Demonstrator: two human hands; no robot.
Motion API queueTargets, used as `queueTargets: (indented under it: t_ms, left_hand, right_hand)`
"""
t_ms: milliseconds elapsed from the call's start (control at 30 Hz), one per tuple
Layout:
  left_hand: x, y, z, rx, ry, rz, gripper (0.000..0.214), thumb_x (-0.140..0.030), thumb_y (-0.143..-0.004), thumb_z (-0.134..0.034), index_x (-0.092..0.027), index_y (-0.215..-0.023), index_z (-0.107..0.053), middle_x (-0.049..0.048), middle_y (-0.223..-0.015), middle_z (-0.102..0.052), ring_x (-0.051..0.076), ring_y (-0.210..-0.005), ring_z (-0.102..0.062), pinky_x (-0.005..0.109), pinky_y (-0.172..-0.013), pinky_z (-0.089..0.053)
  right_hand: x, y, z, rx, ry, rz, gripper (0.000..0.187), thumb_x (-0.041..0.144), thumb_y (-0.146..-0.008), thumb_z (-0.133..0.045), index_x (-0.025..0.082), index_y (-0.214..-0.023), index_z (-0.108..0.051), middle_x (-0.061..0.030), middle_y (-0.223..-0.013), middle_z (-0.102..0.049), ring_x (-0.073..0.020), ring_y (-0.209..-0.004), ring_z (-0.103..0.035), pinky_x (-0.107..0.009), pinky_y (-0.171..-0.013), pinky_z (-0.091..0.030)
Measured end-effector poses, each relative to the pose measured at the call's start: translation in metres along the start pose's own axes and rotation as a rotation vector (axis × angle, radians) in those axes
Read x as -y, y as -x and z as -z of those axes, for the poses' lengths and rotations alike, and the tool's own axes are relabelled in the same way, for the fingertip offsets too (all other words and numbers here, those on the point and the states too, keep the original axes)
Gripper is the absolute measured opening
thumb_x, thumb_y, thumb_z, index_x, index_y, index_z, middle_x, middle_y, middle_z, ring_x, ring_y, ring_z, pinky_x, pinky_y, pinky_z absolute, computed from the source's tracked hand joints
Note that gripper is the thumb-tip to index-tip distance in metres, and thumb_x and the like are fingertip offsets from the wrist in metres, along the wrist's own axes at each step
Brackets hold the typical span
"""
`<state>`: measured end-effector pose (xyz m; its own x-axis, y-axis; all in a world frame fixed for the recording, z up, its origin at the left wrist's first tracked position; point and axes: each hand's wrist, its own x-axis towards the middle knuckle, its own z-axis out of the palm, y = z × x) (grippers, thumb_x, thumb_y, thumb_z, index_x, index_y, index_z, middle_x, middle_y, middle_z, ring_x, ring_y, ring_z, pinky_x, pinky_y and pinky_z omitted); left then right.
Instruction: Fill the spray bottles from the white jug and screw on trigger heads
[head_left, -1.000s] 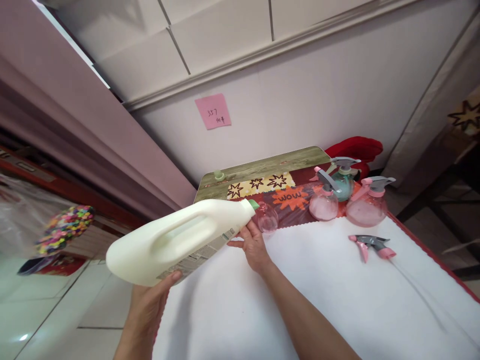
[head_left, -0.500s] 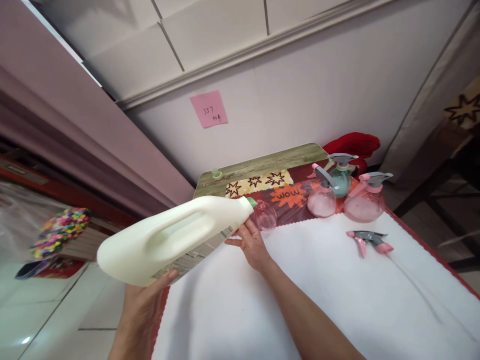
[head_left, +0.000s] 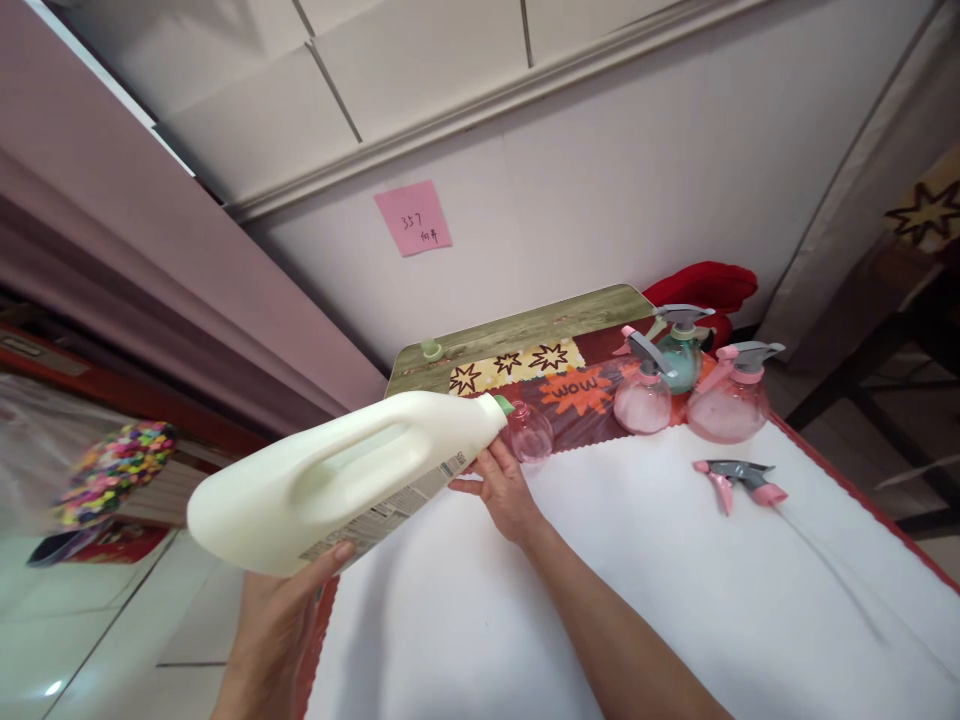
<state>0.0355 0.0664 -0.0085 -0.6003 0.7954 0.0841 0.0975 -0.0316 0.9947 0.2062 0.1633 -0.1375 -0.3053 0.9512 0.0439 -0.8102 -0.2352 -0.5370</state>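
Note:
A large cream detergent jug (head_left: 247, 490) with a printed label is held tilted, its green spout at the mouth of a small clear pink bottle (head_left: 532, 435). My left hand (head_left: 289, 590) grips the jug low, near its base, with the thumb on the label. Under the jug's neck, my right hand (head_left: 502, 485) supports it, fingers against its underside. Whether liquid is flowing cannot be made out. To the right lies a loose grey and pink spray head (head_left: 739, 480) with a long thin tube, on the white cloth.
Two pink spray bottles (head_left: 727, 405) and a green spray bottle (head_left: 681, 360) stand at the back right. A small green cap (head_left: 432, 349) sits at the back left of the table (head_left: 525, 600). Behind are a wall and a pink note (head_left: 414, 218).
Both hands hold the jug in nearly the same place. The jug's base has shifted very slightly left; the view has moved a little.

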Motion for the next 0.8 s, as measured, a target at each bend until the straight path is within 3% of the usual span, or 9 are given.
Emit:
queueTargets:
  t_ms: [367, 800]
  left_hand:
    - [-0.007, 0.006, -0.005, 0.012, -0.043, -0.042, 0.084, -0.023, -0.049, -0.093, -0.023, -0.129, -0.067, 0.0039, -0.114, -0.078, 0.034, -0.118, -0.067, 0.045, -0.104, -0.055]
    - [0.001, -0.009, 0.01, 0.088, -0.071, -0.101, 0.085, -0.023, -0.051, -0.093, -0.024, -0.131, -0.066, 0.0054, -0.118, -0.077, 0.031, -0.116, -0.068, 0.036, -0.094, -0.059]
  right_hand:
    - [-0.002, -0.001, 0.0, -0.002, -0.033, -0.005, 0.043, 0.051, -0.085, -0.075, 0.029, -0.121, -0.066, -0.0002, -0.101, -0.07, -0.0146, -0.086, -0.066, -0.037, -0.08, -0.064]
    - [-0.004, -0.002, 0.002, 0.014, -0.043, -0.002, 0.04, 0.049, -0.089, -0.072, 0.03, -0.123, -0.066, -0.0006, -0.104, -0.07, -0.0145, -0.089, -0.067, -0.036, -0.082, -0.063]
